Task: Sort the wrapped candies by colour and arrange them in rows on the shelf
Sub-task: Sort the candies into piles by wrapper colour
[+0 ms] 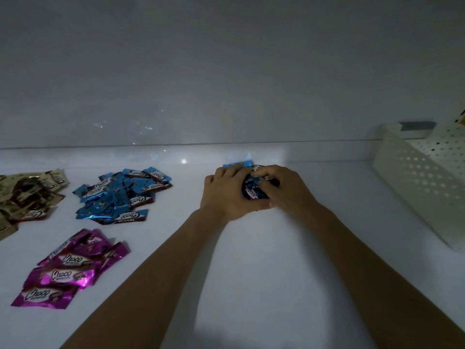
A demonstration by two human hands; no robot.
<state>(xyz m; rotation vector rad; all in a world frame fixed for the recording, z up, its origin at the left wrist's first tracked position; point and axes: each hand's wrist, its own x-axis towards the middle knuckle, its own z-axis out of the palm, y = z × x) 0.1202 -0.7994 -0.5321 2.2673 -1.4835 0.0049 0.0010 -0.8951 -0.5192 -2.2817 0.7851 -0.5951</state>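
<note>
Gathering blue candies (251, 192) at frame centre: your left hand (222, 191) and right hand (285, 191) both curl round the bunch on the shelf (251, 260). Next, probably: spread them into a row, edges aligned.

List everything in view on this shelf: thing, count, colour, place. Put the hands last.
blue candy pile: one loose heap, pieces too overlapped to count, blue, left of centre towards the back.
magenta candy pile: one heap of several pieces, magenta, front left.
beige candy pile: one heap, beige and brown, far left, cut by the frame edge.
held candy bunch: one small bunch, mainly blue, centre back.
basket: one, white, perforated, right side.
shelf: one, white, beneath everything.
left hand: one, fingers curled on the held candy bunch.
right hand: one, fingers curled on the same bunch.
</note>
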